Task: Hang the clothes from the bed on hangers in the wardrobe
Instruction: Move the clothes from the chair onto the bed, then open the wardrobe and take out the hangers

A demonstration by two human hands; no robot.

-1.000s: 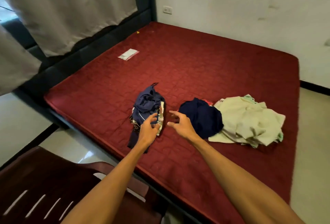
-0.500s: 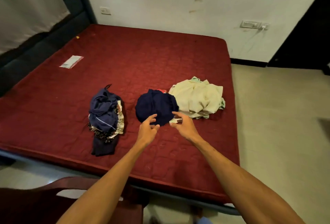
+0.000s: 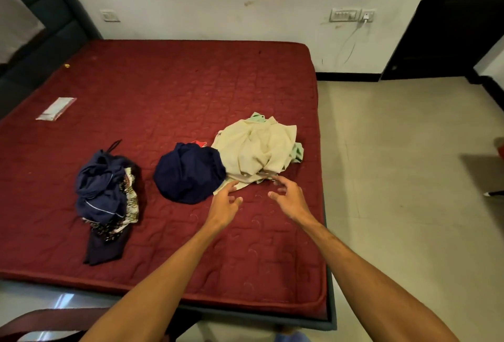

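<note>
Three heaps of clothes lie on the dark red mattress (image 3: pixel 177 90). A navy and patterned pile (image 3: pixel 105 194) is at the left, a rounded navy garment (image 3: pixel 188 172) in the middle, and a cream garment (image 3: pixel 259 150) over a pale green one at the right. My left hand (image 3: pixel 223 205) hovers just in front of the cream garment's near edge, fingers spread and holding nothing. My right hand (image 3: pixel 289 197) is level with it to the right, fingers loosely spread near the cream cloth's lower edge, also holding nothing. No wardrobe or hangers are in view.
A small clear packet (image 3: pixel 56 108) lies on the mattress at the far left. The dark padded headboard (image 3: pixel 41 41) runs along the left. Tiled floor (image 3: pixel 409 178) lies to the right of the bed, a dark doorway (image 3: pixel 450 19) at the far right, a chair back (image 3: pixel 41 320) bottom left.
The view swung right along the bed. Both hands moved from the left navy pile, past the middle navy garment, to the cream garment's near edge. They hold nothing throughout.
</note>
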